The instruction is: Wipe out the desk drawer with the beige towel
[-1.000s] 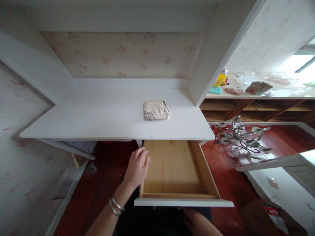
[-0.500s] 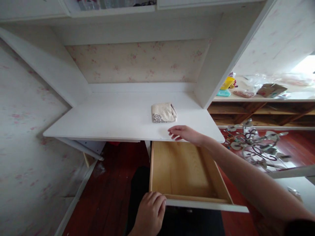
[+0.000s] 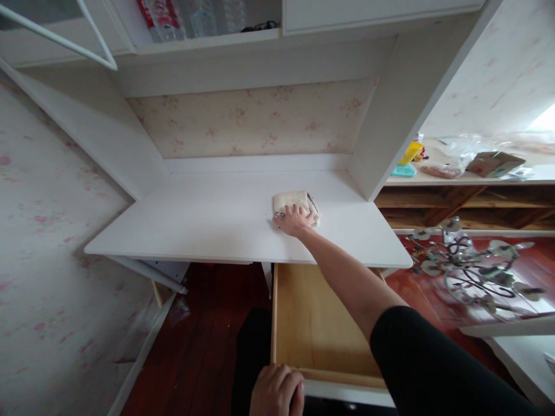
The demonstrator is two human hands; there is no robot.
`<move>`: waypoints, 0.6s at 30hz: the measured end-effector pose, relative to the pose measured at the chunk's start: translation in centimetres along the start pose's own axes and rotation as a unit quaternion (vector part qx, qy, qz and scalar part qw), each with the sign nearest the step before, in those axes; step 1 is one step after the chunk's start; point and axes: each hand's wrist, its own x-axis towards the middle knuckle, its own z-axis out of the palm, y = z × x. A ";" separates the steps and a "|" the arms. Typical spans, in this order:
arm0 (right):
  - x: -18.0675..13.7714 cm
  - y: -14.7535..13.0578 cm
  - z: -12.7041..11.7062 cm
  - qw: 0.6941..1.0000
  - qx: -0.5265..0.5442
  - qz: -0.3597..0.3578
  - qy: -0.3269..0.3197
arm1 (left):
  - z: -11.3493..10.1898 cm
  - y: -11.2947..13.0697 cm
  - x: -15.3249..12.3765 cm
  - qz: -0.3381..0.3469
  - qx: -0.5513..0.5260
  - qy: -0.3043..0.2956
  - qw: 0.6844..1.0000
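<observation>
A folded cream cloth [image 3: 299,199] with a dark printed pattern lies on the white desktop [image 3: 208,219]. My right hand [image 3: 295,220] rests on its near part, fingers spread over the fabric. Below the desk's front edge, a light wooden drawer [image 3: 316,323] is pulled out, and its bottom shows bare wood. My left hand [image 3: 278,390] is curled over the left corner of the drawer's front panel. My right forearm passes above the drawer and hides its right side.
A shelf with plastic bottles [image 3: 203,20] hangs above the desk, beside an open cabinet door frame [image 3: 60,40]. A chandelier [image 3: 472,266] lies on the red wooden floor at right. Behind it, a low shelf unit [image 3: 433,199] carries a cardboard box [image 3: 494,164] and bags.
My right hand has moved forward from above the desk's front edge onto the cloth. My left hand stays on the drawer front. The view has shifted slightly upward.
</observation>
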 end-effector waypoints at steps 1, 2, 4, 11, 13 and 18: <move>0.1 -0.2 0.6 1.000 -0.027 0.010 -0.013 | 0.3 -0.2 -0.1 0.015 0.013 0.014 1.000; 0.1 -0.2 1.1 0.998 -0.047 0.018 -0.023 | 0.5 -0.4 -0.1 0.029 0.027 0.026 0.999; -0.1 0.1 2.0 0.996 -0.085 0.017 -0.012 | 0.8 -0.6 0.0 0.046 0.054 0.043 0.997; -2.3 2.6 1.0 0.983 -0.166 -0.075 0.039 | 0.8 -0.3 0.3 0.039 0.056 0.047 0.997; -3.4 3.4 0.1 0.980 -0.172 -0.098 0.033 | 0.9 -0.3 0.3 0.036 0.054 0.054 0.996; -7.7 6.1 -1.8 0.972 -0.190 -0.138 0.024 | 0.6 -0.1 0.3 0.014 0.043 0.023 0.999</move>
